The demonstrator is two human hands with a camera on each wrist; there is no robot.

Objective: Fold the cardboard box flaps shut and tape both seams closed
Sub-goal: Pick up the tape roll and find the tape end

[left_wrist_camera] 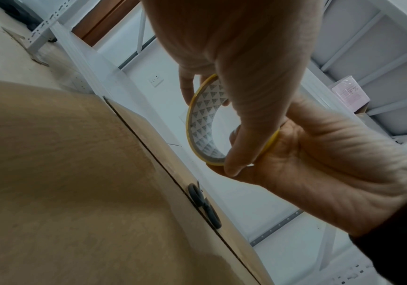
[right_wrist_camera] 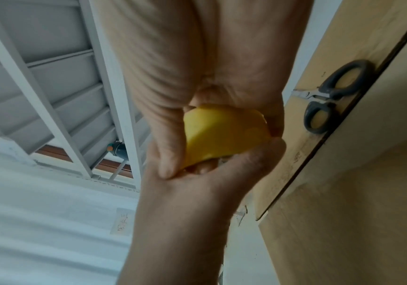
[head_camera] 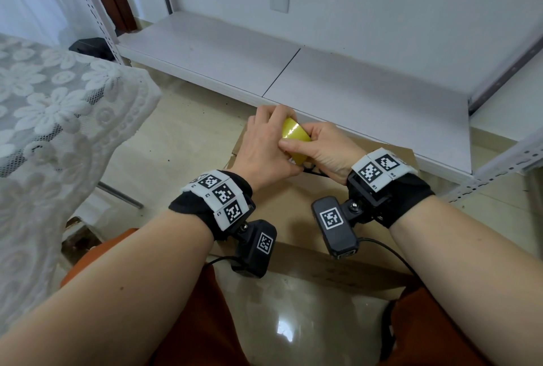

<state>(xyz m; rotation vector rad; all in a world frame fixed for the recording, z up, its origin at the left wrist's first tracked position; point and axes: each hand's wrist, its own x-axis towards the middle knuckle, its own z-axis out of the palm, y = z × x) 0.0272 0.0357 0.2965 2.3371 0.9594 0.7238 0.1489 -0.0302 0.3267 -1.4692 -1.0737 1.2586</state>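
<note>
Both hands hold a yellow tape roll (head_camera: 296, 133) just above the far end of the cardboard box (head_camera: 293, 213). My left hand (head_camera: 264, 142) grips the roll from the left, its fingers curled over the rim and through the core (left_wrist_camera: 198, 123). From the right, my right hand (head_camera: 313, 144) pinches the roll's outer face (right_wrist_camera: 221, 135) with thumb and fingers. The box's top flaps (left_wrist_camera: 63, 173) lie flat, with a dark seam running between them. Black-handled scissors (right_wrist_camera: 331, 96) lie on the box top beside the seam, under the hands.
A low white shelf board (head_camera: 323, 72) of a metal rack runs close behind the box. A lace-covered table (head_camera: 58, 119) stands to the left. The box sits on a glossy tiled floor (head_camera: 288, 321) between my orange-clad knees.
</note>
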